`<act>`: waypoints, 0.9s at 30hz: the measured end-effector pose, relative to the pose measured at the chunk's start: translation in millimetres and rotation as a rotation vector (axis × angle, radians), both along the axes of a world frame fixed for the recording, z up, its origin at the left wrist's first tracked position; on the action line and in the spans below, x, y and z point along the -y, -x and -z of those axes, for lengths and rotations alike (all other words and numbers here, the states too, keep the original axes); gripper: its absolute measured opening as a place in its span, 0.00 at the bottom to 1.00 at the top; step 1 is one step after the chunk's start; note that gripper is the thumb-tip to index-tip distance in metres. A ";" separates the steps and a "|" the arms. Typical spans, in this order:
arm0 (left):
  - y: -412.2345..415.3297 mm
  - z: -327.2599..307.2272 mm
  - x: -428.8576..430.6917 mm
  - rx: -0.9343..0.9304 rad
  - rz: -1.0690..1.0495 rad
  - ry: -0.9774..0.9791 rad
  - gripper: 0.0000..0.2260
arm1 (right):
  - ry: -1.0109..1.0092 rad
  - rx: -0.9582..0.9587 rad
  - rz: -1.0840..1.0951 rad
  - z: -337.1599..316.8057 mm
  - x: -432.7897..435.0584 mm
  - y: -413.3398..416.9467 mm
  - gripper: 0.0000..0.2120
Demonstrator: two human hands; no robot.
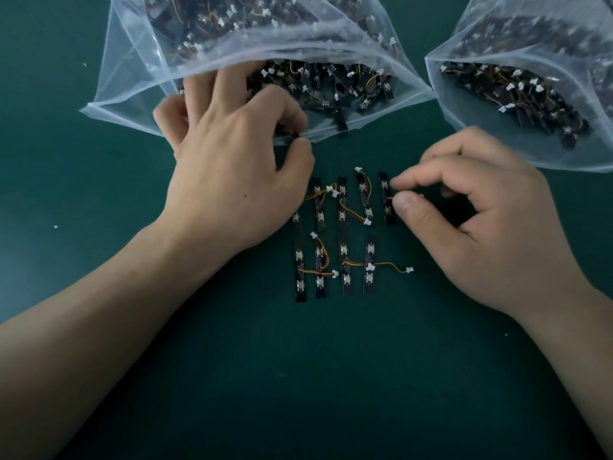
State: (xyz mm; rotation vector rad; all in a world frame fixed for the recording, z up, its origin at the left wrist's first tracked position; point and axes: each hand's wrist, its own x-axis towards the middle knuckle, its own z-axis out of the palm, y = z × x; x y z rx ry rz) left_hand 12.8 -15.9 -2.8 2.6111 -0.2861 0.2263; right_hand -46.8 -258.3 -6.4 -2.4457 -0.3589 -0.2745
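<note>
On the dark green mat (99,227), in the upper left of the frame, a clear plastic bag (132,78) is lying with its mouth facing the bottom edge, packed with black strips and white plugs. The left hand (232,180) is reaching into that mouth. Its outer fingers are spreading inside the bag, while its thumb and forefinger are pinching a small dark piece (298,136) at the bag's lip, too blurred to tell further.

Just below and to the right, in the middle of the frame, narrow black circuit strips (345,260) are lying flat in two rows, side by side. Each is running its long axis up and down the frame, one end pointing toward the bags and the other toward the bottom edge, a few tilting slightly. Thin orange-yellow wires ending in white plugs are trailing sideways across them. The leftmost of the upper row is lying partly under the left hand. Any print on the strips is too small to read.

At the right end of the upper row, beside the rightmost strip (384,194), the right hand (491,227) is hovering with its fingers curled, thumb and forefinger pinching the wire lead (392,197) at that strip's right edge.

In the upper right, a second clear bag (580,154) is lying open toward the hands, holding more of the same strips.
</note>
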 end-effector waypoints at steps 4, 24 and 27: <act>-1.5 2.8 -0.4 -0.005 -0.008 0.001 0.11 | -0.010 0.000 0.001 1.1 -0.1 -0.1 0.05; 0.1 1.2 -2.2 0.097 0.016 0.136 0.06 | -0.013 0.031 0.000 0.8 0.1 0.0 0.05; 1.3 -0.3 -2.9 0.137 0.056 0.184 0.05 | -0.013 0.044 -0.003 0.2 -0.6 -0.2 0.04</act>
